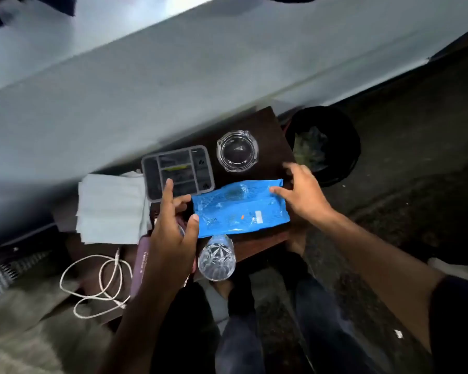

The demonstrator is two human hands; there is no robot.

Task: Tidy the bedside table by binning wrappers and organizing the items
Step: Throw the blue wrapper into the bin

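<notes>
Since both open hands, left hand and right hand, only touch the blue wrapper, it should be pinched firmly before being lifted to the bin.

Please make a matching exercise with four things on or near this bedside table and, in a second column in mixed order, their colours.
1. packet
2. cable
3. bin
4. ashtray

A. black
B. clear glass
C. blue
D. white

Pairs: 1-C, 2-D, 3-A, 4-B
</notes>
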